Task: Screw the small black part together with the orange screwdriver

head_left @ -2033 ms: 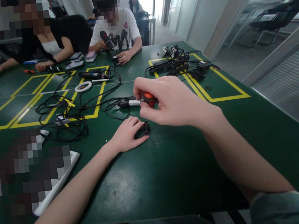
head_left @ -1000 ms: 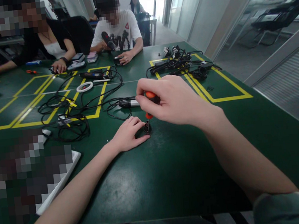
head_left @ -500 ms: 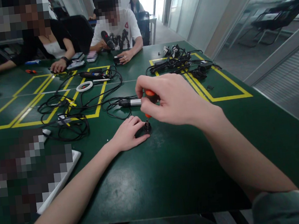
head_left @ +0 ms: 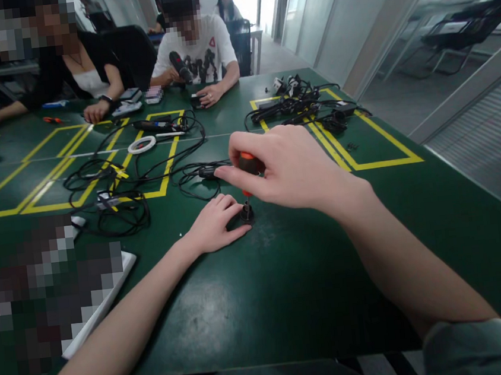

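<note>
An orange and black screwdriver (head_left: 249,162) stands upright, its handle in my right hand (head_left: 290,162), with the thumb stretched out to the left. Its metal shaft points down into a small round black part (head_left: 247,213) on the green table (head_left: 288,291). My left hand (head_left: 216,224) lies on the table and grips this part between thumb and fingers from the left. Behind my right hand, a black cylindrical tool (head_left: 207,173) with a cable is partly hidden.
Coiled black cables (head_left: 123,210) lie to the left, near a white ring (head_left: 141,144). More cables and adapters (head_left: 289,106) sit at the back right. A white-edged tray (head_left: 126,263) is front left. Across the table, a person (head_left: 212,42) holds a power tool (head_left: 180,68).
My right thumb has stretched out to the left, away from the screwdriver handle, and covers more of the cylindrical tool. My left hand has stayed in place.
</note>
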{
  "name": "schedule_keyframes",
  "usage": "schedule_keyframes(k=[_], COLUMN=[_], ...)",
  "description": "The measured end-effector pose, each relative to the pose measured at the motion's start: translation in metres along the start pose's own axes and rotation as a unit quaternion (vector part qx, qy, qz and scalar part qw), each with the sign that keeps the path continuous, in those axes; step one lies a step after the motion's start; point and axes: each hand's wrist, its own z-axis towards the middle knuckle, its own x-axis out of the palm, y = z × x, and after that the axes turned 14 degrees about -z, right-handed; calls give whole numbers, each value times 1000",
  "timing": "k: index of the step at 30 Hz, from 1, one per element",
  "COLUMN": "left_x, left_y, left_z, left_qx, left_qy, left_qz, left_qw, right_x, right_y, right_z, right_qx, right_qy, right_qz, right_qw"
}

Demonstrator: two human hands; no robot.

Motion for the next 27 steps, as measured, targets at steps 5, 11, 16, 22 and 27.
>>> schedule_keyframes(k=[5, 11, 16, 22, 27], left_x=[1, 1, 0, -1, -1], left_y=[2, 2, 0, 0, 0], left_z=[-1, 0, 0, 0, 0], left_qx=[1, -2, -5, -7, -10], left_qy=[-3, 0, 2, 2, 6], left_qz=[-1, -3, -11, -11, -4], left_qw=[1000, 1000, 1000, 1000, 1000], right_x=[-1, -1, -3, -5, -3], right_y=[0, 1, 0, 1, 0], right_z=[-1, 0, 0, 0, 0], right_qx=[-2, 2, 1, 0, 2], right_qy=[-3, 5, 13, 3, 9], right_qz=[1, 16, 26, 27, 32], right_qw=[1000, 1000, 1000, 1000, 999])
